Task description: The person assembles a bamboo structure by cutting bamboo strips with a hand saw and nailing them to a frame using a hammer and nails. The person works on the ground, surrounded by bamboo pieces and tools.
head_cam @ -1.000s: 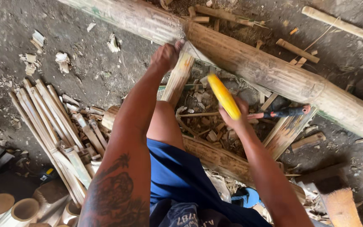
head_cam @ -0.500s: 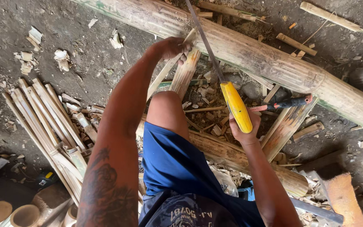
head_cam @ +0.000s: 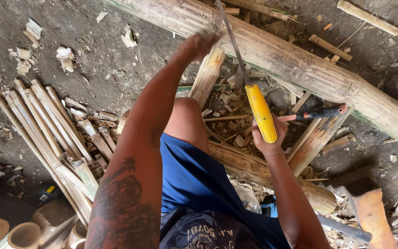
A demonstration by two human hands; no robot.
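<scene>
- Bamboo pole (head_cam: 300,64): thickest item, lying on the dirt ground (head_cam: 116,69) and running from the top centre down to the right edge; surface pale and ridged.
- Second bamboo length (head_cam: 259,173): shorter, lying below the first, partly under the person's bent knee, reaching towards the lower right.
- Bundle of split bamboo strips (head_cam: 47,133): many long thin slats laid side by side at the left, slanting from upper left to lower right.
- Split bamboo slab (head_cam: 208,76): upright piece leaning with its top end against the thick pole; the left hand (head_cam: 199,46) is closed around that top end and holds it there.
- Long knife (head_cam: 247,87): narrow dark blade with a yellow handle, the blade pointing up past the slab's right side and crossing in front of the thick pole; the right hand (head_cam: 266,138) grips the lower end of the yellow handle from beneath, fingers wrapped round it.
- Flat bamboo slab (head_cam: 316,138): striped, lying to the right of the right hand, between the two poles.
- Wooden block (head_cam: 369,212): orange-brown, at the lower right.
- Cut bamboo rings (head_cam: 10,233): short hollow sections, open ends up, at the lower left corner.
- Small tool with red and black handle (head_cam: 321,112): lying just right of the yellow handle, on top of the flat slab.
- Chips and shavings (head_cam: 28,41): scattered pale scraps across the ground, thickest at the upper left and around the knee.
</scene>
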